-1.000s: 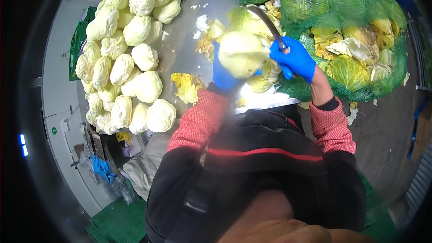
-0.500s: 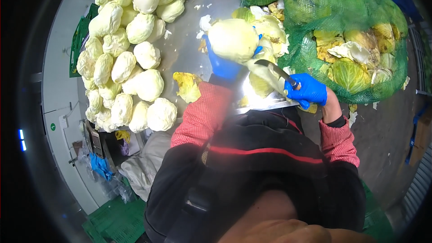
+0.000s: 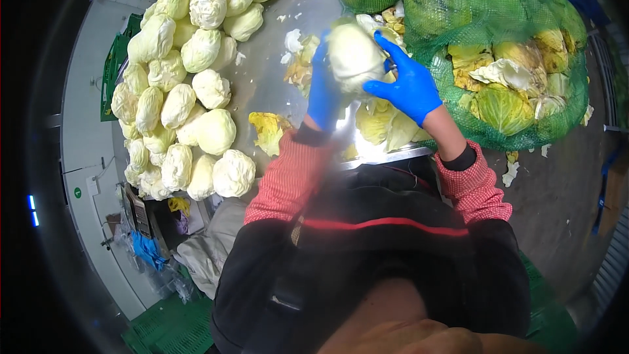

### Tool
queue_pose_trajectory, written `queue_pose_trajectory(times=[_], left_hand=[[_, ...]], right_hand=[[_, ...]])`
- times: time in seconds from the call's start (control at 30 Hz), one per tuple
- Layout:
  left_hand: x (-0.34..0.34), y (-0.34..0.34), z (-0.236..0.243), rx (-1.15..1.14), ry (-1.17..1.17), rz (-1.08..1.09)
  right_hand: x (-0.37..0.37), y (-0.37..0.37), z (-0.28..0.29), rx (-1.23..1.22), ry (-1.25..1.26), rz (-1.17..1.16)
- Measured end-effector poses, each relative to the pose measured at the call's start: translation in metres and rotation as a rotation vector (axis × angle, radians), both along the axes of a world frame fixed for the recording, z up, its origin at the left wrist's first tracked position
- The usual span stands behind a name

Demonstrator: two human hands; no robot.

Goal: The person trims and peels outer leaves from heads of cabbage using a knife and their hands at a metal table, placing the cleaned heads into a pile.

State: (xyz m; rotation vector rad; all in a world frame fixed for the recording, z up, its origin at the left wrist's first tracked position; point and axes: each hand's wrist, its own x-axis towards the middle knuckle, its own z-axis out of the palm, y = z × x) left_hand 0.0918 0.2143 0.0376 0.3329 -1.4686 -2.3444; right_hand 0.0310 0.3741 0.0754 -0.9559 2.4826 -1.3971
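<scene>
A pale, trimmed cabbage [image 3: 355, 58] is held between my two blue-gloved hands above the metal table. My left hand [image 3: 322, 88], partly blurred, cups its left side. On the other side, my right hand [image 3: 409, 85] grips it with thumb and fingers spread around its right edge. Loose yellow-green cabbage leaves [image 3: 383, 123] lie on the table just below the hands. Paler scraps [image 3: 293, 40] and a browned leaf [image 3: 298, 73] are left of the cabbage. No knife shows in the current view.
Many peeled cabbages [image 3: 180, 101] are heaped on the table's left side. A green net sack [image 3: 488, 0] of cabbages and discarded leaves bulges at the right. One yellow leaf [image 3: 267, 132] lies near the front edge. Green crates [image 3: 173, 324] stand below left.
My right hand held a curved knife by the leaves; now it is up on the cabbage and the knife is out of sight. The cabbage has shifted slightly right and turned.
</scene>
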Motion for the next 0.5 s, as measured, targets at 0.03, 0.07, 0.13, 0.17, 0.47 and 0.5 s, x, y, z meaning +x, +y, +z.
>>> queue_pose_trajectory(times=[0.03,0.07,0.13,0.17,0.47,0.5], left_hand=[[0.005,0.001,0.020,-0.107,0.054,-0.086],[0.012,-0.012,0.027,-0.112,-0.015,-0.157],[0.018,-0.024,0.019,0.033,-0.085,-0.207],[0.021,-0.017,0.020,0.028,-0.084,-0.204],[0.027,0.015,-0.019,0.529,-0.293,-0.205],[0.025,0.018,-0.021,0.478,-0.336,-0.144]], right_hand=[[-0.006,0.009,-0.005,0.003,-0.001,-0.005],[-0.011,0.020,-0.010,-0.244,-0.435,0.104],[-0.012,0.023,-0.029,-0.665,-1.027,0.220],[-0.008,0.020,-0.044,-0.668,-1.026,0.225],[0.015,0.035,-0.096,0.124,-0.145,-0.106],[0.021,0.041,-0.098,0.216,0.230,-0.068]])
